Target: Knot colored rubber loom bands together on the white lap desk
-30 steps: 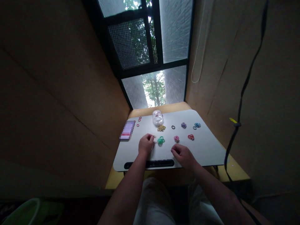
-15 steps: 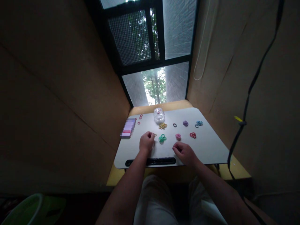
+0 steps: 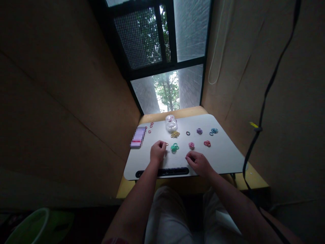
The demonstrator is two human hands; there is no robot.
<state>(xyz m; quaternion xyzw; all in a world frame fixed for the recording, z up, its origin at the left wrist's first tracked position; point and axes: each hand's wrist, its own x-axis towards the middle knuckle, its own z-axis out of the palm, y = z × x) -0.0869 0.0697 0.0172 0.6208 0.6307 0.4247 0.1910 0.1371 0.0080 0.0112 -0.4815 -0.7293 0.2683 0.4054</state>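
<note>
My left hand (image 3: 157, 151) is over the white table, its fingers pinched together. A small yellow-orange hair tie (image 3: 167, 144) shows at its fingertips. Just right of that hand lies a clump of green hair ties (image 3: 174, 147), with yellow hair ties (image 3: 175, 134) farther back. My right hand (image 3: 199, 162) rests low over the table with thumb and fingers closed; whatever it may hold is hidden. Pink hair ties (image 3: 191, 145) lie just beyond it, and red ones (image 3: 207, 143) farther right.
On the white tabletop (image 3: 152, 135), a clear jar (image 3: 171, 124) stands at the back. Purple (image 3: 199, 131), blue (image 3: 214, 130) and dark (image 3: 188, 133) hair ties lie to the right. A phone (image 3: 138, 137) sits at the left edge, near loose reddish ties (image 3: 151, 125). A black slot (image 3: 172, 171) runs along the front; a dark strap (image 3: 264, 101) hangs at right.
The whole view has shifted slightly. Both hands and the hair ties keep nearly the same places relative to one another.
</note>
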